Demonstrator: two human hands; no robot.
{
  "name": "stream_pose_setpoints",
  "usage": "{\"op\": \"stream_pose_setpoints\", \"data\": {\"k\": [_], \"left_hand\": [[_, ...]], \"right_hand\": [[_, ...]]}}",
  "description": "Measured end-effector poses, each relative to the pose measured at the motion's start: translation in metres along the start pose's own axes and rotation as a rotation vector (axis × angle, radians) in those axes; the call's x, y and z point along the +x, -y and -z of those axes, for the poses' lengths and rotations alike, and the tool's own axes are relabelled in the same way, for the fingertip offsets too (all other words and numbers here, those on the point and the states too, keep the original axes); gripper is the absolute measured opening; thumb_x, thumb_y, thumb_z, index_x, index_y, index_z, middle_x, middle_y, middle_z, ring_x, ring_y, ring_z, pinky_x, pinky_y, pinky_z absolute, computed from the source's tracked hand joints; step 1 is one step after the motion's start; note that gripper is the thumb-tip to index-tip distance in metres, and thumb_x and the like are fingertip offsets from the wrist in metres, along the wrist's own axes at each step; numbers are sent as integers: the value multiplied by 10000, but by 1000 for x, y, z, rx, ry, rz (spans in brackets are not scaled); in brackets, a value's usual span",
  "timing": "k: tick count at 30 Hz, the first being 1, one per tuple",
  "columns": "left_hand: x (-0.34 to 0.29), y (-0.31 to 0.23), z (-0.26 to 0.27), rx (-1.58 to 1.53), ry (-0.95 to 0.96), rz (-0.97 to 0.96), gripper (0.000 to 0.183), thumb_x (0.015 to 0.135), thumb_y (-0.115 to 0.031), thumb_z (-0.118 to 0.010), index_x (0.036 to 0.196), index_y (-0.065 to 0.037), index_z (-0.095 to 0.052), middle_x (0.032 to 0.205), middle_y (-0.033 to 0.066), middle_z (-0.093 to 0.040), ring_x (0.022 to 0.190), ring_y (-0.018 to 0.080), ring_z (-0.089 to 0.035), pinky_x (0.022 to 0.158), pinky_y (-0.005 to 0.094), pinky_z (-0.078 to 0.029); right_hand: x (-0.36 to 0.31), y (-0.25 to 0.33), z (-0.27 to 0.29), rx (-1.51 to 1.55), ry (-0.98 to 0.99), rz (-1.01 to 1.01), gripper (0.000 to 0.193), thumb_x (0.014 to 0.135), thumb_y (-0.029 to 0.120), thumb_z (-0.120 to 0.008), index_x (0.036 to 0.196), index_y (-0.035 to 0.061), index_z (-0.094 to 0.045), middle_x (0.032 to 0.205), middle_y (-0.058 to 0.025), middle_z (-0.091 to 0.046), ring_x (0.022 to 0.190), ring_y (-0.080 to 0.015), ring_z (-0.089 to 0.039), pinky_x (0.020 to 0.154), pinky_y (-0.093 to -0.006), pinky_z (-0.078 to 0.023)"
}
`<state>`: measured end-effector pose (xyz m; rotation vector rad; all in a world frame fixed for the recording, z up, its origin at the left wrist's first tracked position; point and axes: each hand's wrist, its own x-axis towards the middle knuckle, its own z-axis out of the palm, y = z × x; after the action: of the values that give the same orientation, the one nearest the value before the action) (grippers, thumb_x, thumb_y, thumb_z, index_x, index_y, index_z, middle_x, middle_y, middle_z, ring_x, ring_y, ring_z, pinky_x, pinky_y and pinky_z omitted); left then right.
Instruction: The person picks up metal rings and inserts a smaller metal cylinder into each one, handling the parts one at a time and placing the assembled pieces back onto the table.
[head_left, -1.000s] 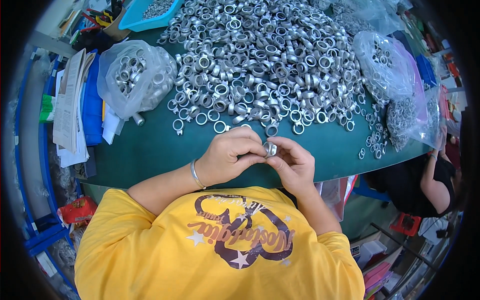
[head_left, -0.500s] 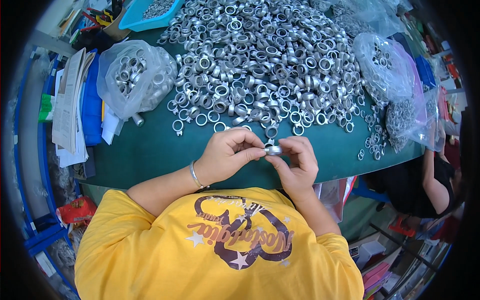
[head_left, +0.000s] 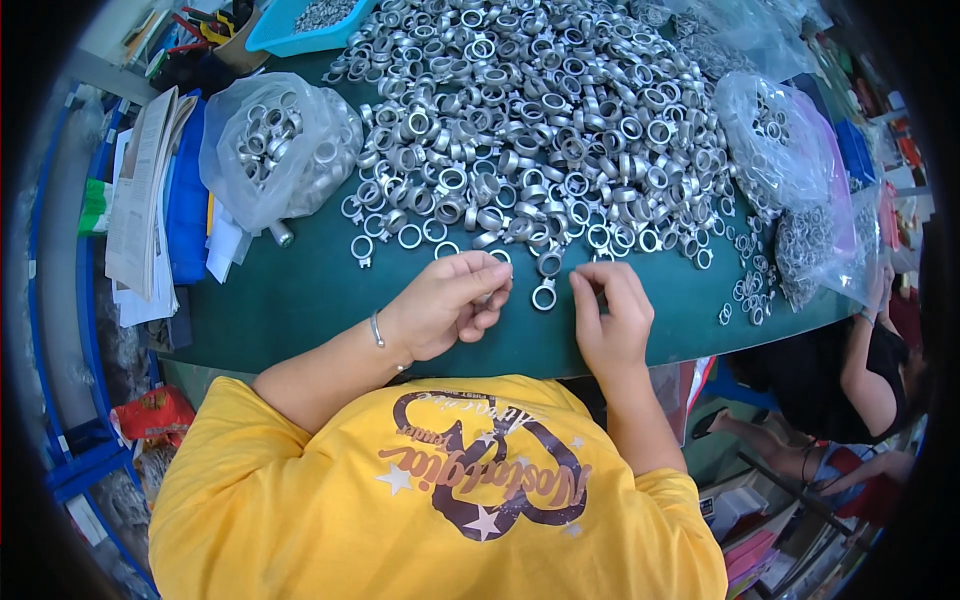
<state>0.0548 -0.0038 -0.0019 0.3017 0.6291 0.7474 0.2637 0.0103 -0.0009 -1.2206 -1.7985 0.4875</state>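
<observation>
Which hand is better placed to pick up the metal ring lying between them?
The right hand, I'd judge: it is close beside the metal ring, with nothing visible in its grip. The left hand is near too, but its fingers curl inward and may hold something.

Head-worn fisheye view: the camera looked down, at near range, on left hand (head_left: pixel 445 305), right hand (head_left: pixel 614 325) and table (head_left: pixel 300 300).

Small-parts workshop: green worktable (head_left: pixel 330 320) heaped with lugged metal rings (head_left: pixel 560 130); filled plastic bag (head_left: pixel 335 160); pliers (head_left: pixel 212 33); blue rack (head_left: pixel 95 470).
</observation>
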Motion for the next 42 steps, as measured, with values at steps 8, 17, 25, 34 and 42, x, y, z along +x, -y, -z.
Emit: {"op": "stream_pose_setpoints", "data": {"k": [8,17,25,34,42], "left_hand": [[-1,1,-25,592,-277,-166,121,827,-92,-612,894,-4,-563,733,32,-577,573,72,-537,499,182,-447],[0,5,-26,888,-229,-439,125,744,-46,-691,852,-16,-635,818,18,-585,643,67,-533,545,173,-427],[-1,4,-25,1065,-146,-628,79,728,-26,-690,797,-29,-652,815,25,-581,700,92,-527,585,199,-405],[0,6,-25,414,-238,-215,181,874,-136,-544,1023,-34,-553,860,60,-589,728,139,-590,531,218,-477],[-1,-3,-5,-91,-73,76,304,943,-260,-404,1045,-3,-531,842,81,-591,658,136,-585,436,194,-424]], "right_hand": [[9,-9,-12,-203,137,-9,44,684,60,-672,703,44,-636,613,-60,-563,596,-237,-540,563,-332,-409],[3,14,-6,211,127,51,122,688,-32,-650,804,3,-635,692,-86,-616,605,-207,-577,560,-284,-444],[-4,12,-1,863,291,-627,145,848,37,-570,970,-33,-607,778,-54,-621,679,-94,-579,623,-211,-467],[2,12,-2,578,185,-19,247,680,-61,-688,914,-15,-627,997,-134,-619,860,-222,-606,749,-291,-482],[14,3,8,79,213,-118,117,707,3,-659,809,5,-603,702,-100,-575,610,-209,-565,551,-279,-454]]}}
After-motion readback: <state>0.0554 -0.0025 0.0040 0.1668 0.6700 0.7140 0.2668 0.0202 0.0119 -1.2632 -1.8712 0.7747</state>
